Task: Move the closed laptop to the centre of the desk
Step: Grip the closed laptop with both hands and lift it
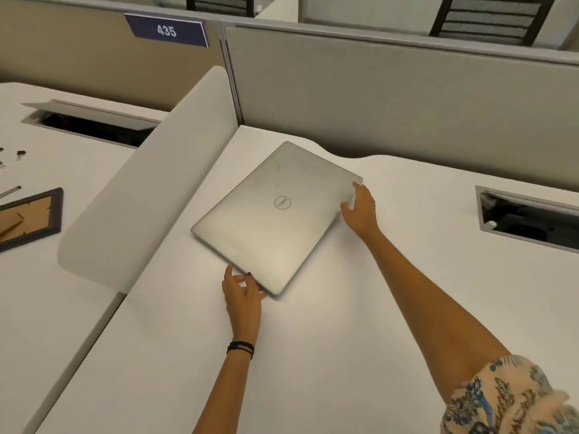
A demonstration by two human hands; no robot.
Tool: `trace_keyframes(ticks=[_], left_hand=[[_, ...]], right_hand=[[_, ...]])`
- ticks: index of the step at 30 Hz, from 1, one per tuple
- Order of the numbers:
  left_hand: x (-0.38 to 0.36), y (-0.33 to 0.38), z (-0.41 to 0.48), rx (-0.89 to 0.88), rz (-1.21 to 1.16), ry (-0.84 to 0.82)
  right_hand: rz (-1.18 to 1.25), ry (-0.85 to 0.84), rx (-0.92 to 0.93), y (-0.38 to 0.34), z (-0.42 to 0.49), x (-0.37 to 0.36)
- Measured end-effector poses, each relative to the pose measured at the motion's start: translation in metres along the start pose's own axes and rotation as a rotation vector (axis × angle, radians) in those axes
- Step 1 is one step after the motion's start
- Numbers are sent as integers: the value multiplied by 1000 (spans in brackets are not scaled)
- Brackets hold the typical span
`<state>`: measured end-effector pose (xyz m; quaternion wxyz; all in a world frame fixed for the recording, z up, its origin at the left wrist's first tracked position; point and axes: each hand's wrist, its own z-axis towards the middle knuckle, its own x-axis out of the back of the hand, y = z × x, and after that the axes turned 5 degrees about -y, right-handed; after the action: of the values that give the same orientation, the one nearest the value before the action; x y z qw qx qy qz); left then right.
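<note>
A closed silver laptop (275, 214) with a round logo on its lid lies turned at an angle on the white desk (360, 324), near the desk's far left corner. My left hand (242, 292) grips its near corner, fingers curled under the edge. My right hand (360, 208) holds the right corner, thumb on the lid's edge. The near corner looks slightly blurred and may be off the desk.
A low white divider (141, 189) runs along the desk's left side. Grey partition panels (391, 98) stand behind. A cable cut-out (529, 214) opens in the desk at the right. The neighbouring desk holds a picture frame (28, 217) and a second cut-out (91, 123).
</note>
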<state>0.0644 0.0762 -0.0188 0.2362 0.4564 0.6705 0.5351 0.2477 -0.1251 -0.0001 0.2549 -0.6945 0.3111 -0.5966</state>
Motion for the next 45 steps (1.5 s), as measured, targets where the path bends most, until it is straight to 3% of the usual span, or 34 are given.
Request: trace_keyframes(ticks=[3, 7, 13, 16, 21, 28, 36, 45], left_hand=[[3, -4, 4, 8, -30, -18], [8, -6, 12, 65, -45, -65], [15, 4, 28, 188, -1, -185], [18, 9, 31, 226, -25, -193], [13, 9, 24, 209, -14, -199], [1, -2, 19, 170, 4, -77], [2, -5, 32, 225, -222, -94], [-6, -9, 23, 233, -383, 128]], right_hand=[[-201, -97, 80, -14, 33, -18], [-397, -197, 16, -21, 73, -38], [-520, -154, 104, -21, 115, -51], [-578, -49, 160, -18, 123, -60], [-558, 104, 163, -18, 140, -67], [-575, 164, -43, -40, 171, -74], [-500, 134, -31, -34, 181, -58], [-468, 64, -86, -20, 144, -37]])
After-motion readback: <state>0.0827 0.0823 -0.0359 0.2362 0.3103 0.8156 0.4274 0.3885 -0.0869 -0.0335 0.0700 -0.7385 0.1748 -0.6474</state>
